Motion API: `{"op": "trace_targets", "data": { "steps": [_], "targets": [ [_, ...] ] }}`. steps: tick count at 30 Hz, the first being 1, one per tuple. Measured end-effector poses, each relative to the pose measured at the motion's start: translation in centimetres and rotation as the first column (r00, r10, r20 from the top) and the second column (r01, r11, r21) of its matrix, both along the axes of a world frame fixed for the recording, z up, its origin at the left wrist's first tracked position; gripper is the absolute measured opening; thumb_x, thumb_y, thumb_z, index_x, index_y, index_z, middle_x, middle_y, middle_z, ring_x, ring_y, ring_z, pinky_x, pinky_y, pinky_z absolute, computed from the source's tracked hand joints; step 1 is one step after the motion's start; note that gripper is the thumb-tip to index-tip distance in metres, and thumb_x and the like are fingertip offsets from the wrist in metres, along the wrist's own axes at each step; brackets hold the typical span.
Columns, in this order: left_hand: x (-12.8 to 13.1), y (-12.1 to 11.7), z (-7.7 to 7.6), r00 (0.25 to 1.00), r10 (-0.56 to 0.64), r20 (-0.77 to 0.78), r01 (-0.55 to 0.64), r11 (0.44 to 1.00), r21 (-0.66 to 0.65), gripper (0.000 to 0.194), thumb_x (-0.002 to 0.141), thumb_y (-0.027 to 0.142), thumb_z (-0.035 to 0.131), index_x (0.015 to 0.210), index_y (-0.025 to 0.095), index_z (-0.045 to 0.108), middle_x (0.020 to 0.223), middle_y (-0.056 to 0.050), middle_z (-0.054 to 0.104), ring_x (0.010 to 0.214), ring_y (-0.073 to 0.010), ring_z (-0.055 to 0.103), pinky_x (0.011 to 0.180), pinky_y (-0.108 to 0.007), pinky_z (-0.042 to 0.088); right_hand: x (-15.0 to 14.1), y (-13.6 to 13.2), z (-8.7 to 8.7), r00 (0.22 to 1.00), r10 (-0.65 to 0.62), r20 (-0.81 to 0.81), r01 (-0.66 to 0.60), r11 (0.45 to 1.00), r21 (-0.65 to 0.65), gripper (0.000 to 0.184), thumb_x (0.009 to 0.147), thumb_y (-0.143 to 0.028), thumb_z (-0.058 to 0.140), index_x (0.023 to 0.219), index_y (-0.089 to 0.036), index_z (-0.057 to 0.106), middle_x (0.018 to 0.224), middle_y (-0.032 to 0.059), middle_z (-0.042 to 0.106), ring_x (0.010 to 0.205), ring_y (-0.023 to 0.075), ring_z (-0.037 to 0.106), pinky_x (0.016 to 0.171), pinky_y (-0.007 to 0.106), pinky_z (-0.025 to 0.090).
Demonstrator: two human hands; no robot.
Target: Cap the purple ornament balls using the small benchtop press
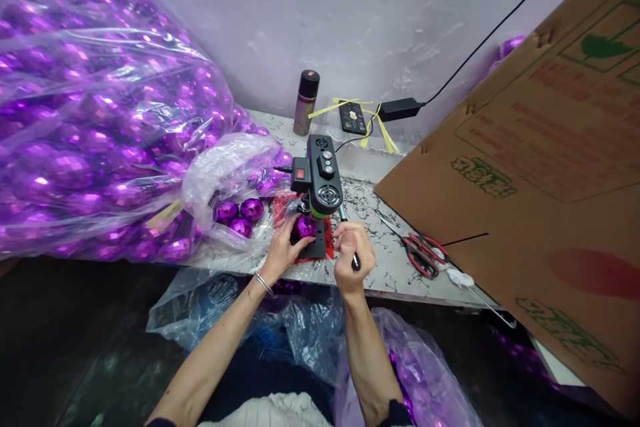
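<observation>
My left hand (287, 251) holds a shiny purple faceted ball (305, 226) between thumb and fingers, under the head of a small black machine (325, 173). This machine has round vents, buttons and a red switch, and stands on a dark base plate (315, 249) over a red sheet (329, 240). My right hand (354, 255) is closed around the black-handled lever (356, 263) at the machine's right side. Several more purple balls (253, 209) lie on plastic just left of my left hand. The contact between ball and machine is partly hidden.
A huge clear bag of purple balls (100, 120) fills the left side. Red-handled scissors (424, 255) lie at right before a large cardboard box (530, 180). Behind stand a spray can (306, 103), a phone-like dark slab (353, 117) and a black power adapter (400, 109). Black scraps litter the table (385, 267).
</observation>
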State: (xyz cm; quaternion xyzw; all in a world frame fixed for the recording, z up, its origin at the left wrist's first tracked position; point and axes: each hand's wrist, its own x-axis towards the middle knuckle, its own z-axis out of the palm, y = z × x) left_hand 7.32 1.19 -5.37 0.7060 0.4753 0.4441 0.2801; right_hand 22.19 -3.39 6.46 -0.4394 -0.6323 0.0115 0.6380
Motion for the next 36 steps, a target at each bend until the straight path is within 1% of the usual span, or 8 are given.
{"op": "trace_targets", "data": {
  "steps": [4,8,12,15,21,24,29,36],
  "targets": [
    [-0.2,-0.2,-0.2,0.998,-0.027,-0.05,0.029,0.999,0.043,0.06,0.096,0.046,0.078,0.148,0.023,0.058,0.141,-0.016,0.073,0.131,-0.033,0.071,0.11,-0.049,0.059,0.0,0.0,-0.2,1.0,-0.003,-0.006,0.003,1.0,0.0,0.033,0.105,-0.016,0.046,0.074,-0.023,0.055,0.074,0.0,0.062,0.069,0.0142,0.061,0.063,0.03,0.045],
    [0.4,0.4,-0.2,0.998,-0.011,-0.068,0.016,0.997,0.07,0.059,0.094,0.045,0.08,0.145,0.021,0.06,0.138,-0.016,0.074,0.13,-0.0339,0.071,0.113,-0.052,0.057,0.0,-0.1,0.1,1.0,0.006,-0.002,-0.006,1.0,-0.008,0.033,0.105,-0.016,0.047,0.073,-0.023,0.054,0.074,-0.0002,0.062,0.07,0.0139,0.061,0.064,0.03,0.045],
    [1.0,0.6,-0.4,0.998,0.015,-0.057,-0.013,0.999,0.036,0.062,0.093,0.044,0.081,0.147,0.023,0.059,0.14,-0.015,0.073,0.133,-0.0338,0.07,0.117,-0.054,0.054,0.0,-0.3,0.0,1.0,-0.014,-0.002,0.013,1.0,-0.019,0.034,0.105,-0.018,0.046,0.073,-0.023,0.054,0.073,0.0001,0.062,0.069,0.0145,0.06,0.063,0.031,0.045],
    [1.1,0.3,-0.7,0.999,0.025,-0.031,-0.024,1.0,0.006,0.062,0.094,0.044,0.081,0.147,0.023,0.059,0.141,-0.015,0.073,0.133,-0.0333,0.07,0.117,-0.052,0.054,-0.2,-0.2,-0.9,0.999,-0.029,-0.023,0.029,1.0,-0.005,0.034,0.105,-0.018,0.045,0.072,-0.023,0.053,0.072,-0.0003,0.061,0.068,0.0146,0.06,0.063,0.031,0.044],
    [1.1,0.1,-0.9,1.0,0.024,-0.014,-0.024,1.0,0.019,0.06,0.094,0.045,0.081,0.146,0.023,0.06,0.141,-0.015,0.073,0.133,-0.0332,0.07,0.119,-0.054,0.052,-0.6,0.2,-4.1,0.998,-0.045,-0.049,0.047,0.998,0.05,0.036,0.108,-0.025,0.042,0.074,-0.024,0.053,0.074,-0.0004,0.06,0.068,0.0148,0.061,0.065,0.032,0.048],
    [1.2,0.1,-1.0,0.999,0.027,-0.02,-0.026,0.999,0.019,0.059,0.094,0.046,0.08,0.145,0.023,0.06,0.141,-0.015,0.073,0.134,-0.0332,0.07,0.118,-0.053,0.052,-0.6,0.5,-5.2,0.994,-0.066,-0.082,0.071,0.995,0.064,0.038,0.109,-0.03,0.041,0.073,-0.024,0.052,0.074,-0.0002,0.059,0.066,0.0148,0.059,0.064,0.033,0.048],
    [1.1,0.3,-1.0,1.0,0.02,-0.023,-0.019,0.999,0.026,0.06,0.093,0.045,0.082,0.145,0.023,0.06,0.14,-0.015,0.073,0.133,-0.0334,0.07,0.119,-0.053,0.052,-0.4,0.8,-5.6,0.996,-0.057,-0.069,0.061,0.996,0.069,0.038,0.109,-0.032,0.041,0.073,-0.025,0.051,0.073,-0.0007,0.057,0.066,0.0154,0.058,0.067,0.035,0.049],
    [1.2,0.5,-1.2,1.0,0.011,0.001,-0.011,0.999,0.043,0.058,0.095,0.043,0.08,0.144,0.021,0.06,0.138,-0.016,0.074,0.13,-0.0333,0.071,0.113,-0.05,0.056,-0.3,1.6,-6.1,0.999,-0.034,-0.036,0.04,0.985,0.169,0.037,0.11,-0.028,0.038,0.075,-0.024,0.049,0.074,-0.0018,0.058,0.067,0.0134,0.058,0.067,0.031,0.047]
  ]
}}
